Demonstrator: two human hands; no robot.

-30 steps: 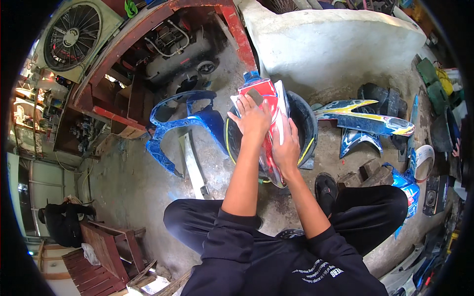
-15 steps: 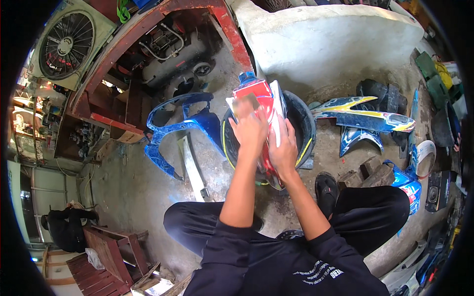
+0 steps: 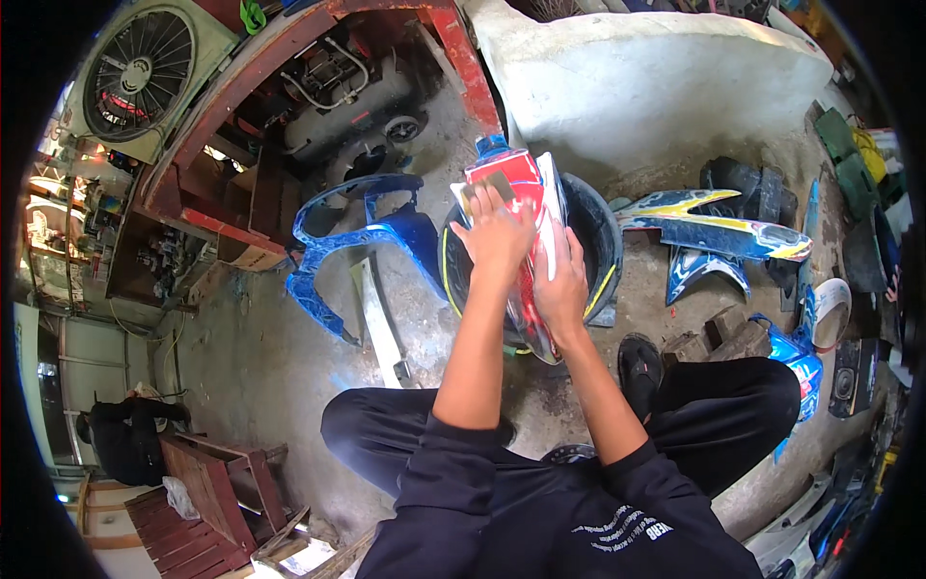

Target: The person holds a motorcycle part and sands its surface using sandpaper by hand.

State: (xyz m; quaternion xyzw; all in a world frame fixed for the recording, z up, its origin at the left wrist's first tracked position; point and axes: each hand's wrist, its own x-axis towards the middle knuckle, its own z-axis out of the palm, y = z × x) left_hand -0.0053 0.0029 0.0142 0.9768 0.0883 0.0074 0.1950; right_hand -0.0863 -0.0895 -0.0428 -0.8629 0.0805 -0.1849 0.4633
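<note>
A red, white and blue motorcycle fairing panel lies over a round black tub, its narrow end toward me. My left hand presses a small brown sheet, which looks like sandpaper, flat against the panel's upper left part with its fingertips. Lower down, my right hand grips the panel's right edge, fingers stretched along the white side. The tub's inside is mostly hidden under the panel.
On the floor to the left lie a blue fairing frame and a pale strip. At right are blue-yellow panels and wooden blocks. An air compressor stands under a red bench. Another person sits far left.
My left hand and the brown sheet have slid slightly away from me along the panel. The right hand keeps its place on the edge. The whole view has shifted a little.
</note>
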